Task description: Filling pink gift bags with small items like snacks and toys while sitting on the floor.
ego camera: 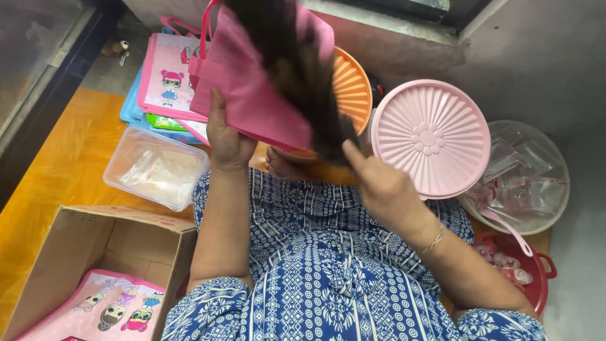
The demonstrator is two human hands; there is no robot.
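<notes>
My left hand (226,140) grips the lower left edge of a pink fabric bag (249,88), which is held up in front of me. My right hand (377,183) reaches toward the bag's lower right corner, its fingers touching a dark blurred thing (303,69) that hangs in front of the bag; I cannot tell what that thing is. A bare foot (283,165) shows below the bag, above my blue patterned dress (328,265).
A cardboard box (120,243) at lower left holds a pink cartoon bag (110,309). A clear plastic tub (154,165) and stacked cartoon bags (165,85) lie left. An orange lid (353,88), a pink lid (430,136), a clear bowl (530,177) and a red pot (530,265) sit right.
</notes>
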